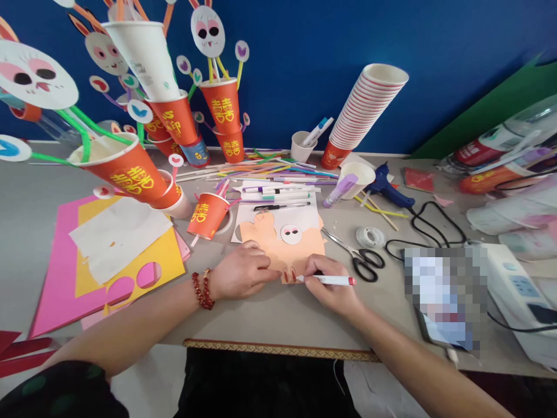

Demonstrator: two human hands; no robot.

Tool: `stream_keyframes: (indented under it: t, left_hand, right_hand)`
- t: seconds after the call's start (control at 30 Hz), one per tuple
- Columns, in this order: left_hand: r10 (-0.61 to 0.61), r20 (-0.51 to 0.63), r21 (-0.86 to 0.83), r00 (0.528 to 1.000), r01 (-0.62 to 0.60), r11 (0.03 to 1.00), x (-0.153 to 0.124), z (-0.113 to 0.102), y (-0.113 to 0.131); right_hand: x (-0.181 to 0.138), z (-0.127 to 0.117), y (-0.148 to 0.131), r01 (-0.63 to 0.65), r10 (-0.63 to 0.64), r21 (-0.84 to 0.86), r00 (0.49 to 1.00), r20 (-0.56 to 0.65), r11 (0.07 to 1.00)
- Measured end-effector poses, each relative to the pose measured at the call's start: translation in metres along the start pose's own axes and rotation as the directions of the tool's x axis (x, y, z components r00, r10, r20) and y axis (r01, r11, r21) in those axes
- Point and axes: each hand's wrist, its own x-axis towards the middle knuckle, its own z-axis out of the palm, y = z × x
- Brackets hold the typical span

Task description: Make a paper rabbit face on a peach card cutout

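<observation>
A red-capped marker [333, 280] is gripped in my right hand [333, 284], its tip at one of two ear shapes [289, 274] with dark red centres on a peach paper sheet [308, 247]. My left hand [243, 270] rests on the sheet's left side with bent fingers, holding it down; its thumb side points at the ear shapes. On the sheet above lies a small white paper disc [291, 234] with pink and black eyes. Black-handled scissors [365, 261] lie right of the sheet, partly open.
Decorated red cups [134, 174] with rabbit faces stand at left, beside pink and yellow paper [174, 255]. Pens [282, 197] and coloured sticks [256, 171] lie behind. A cup stack [365, 110], glue gun [387, 186], tape roll [369, 237] and phone [448, 302] are at right.
</observation>
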Motion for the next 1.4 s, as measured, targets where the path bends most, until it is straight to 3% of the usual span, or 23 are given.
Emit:
stream_keyframes:
  t: [1.4]
  left_hand:
    - [-0.005,0.002,-0.007,1.0,0.005,1.0,0.0005,-0.0003,0.0005]
  right_hand:
    - [-0.0018,0.0003,0.0017,0.012,-0.012,0.015,1.0,-0.002,1.0]
